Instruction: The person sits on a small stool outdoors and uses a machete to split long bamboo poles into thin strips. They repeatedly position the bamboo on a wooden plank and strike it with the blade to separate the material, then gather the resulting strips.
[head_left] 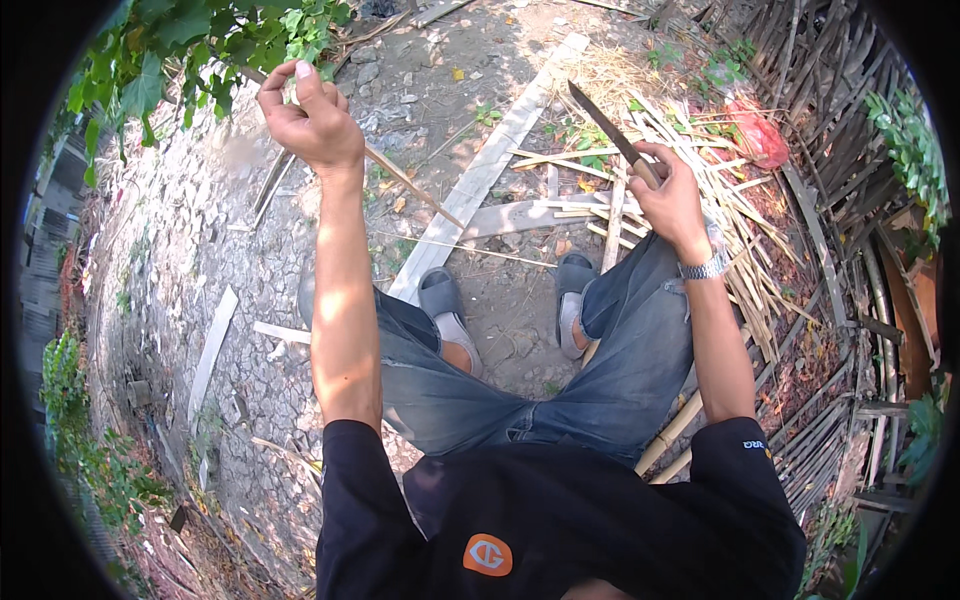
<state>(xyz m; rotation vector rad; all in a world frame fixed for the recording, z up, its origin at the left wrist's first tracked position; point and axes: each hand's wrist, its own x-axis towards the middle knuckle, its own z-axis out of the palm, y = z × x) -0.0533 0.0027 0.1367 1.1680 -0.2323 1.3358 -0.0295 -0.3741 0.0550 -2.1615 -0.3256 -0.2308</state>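
Note:
My left hand (pixel 315 118) is raised at the upper left, with its fingers curled round a thin bamboo strip (pixel 413 187). The strip slants down to the right from the fist, its lower end in front of a long pale board (pixel 490 165). At the right, my right hand (pixel 668 195) grips a knife (pixel 608 130) by its light handle. The dark, narrow blade points up and to the left, well apart from the strip. Part of the strip is hidden behind my left fist.
Many split bamboo strips (pixel 730 210) lie heaped beyond my right knee, near a red plastic bag (pixel 760 132). A stick fence (pixel 840 80) lines the right side. Leafy branches (pixel 170 50) hang at the upper left. Another board (pixel 212 350) lies on the cracked ground.

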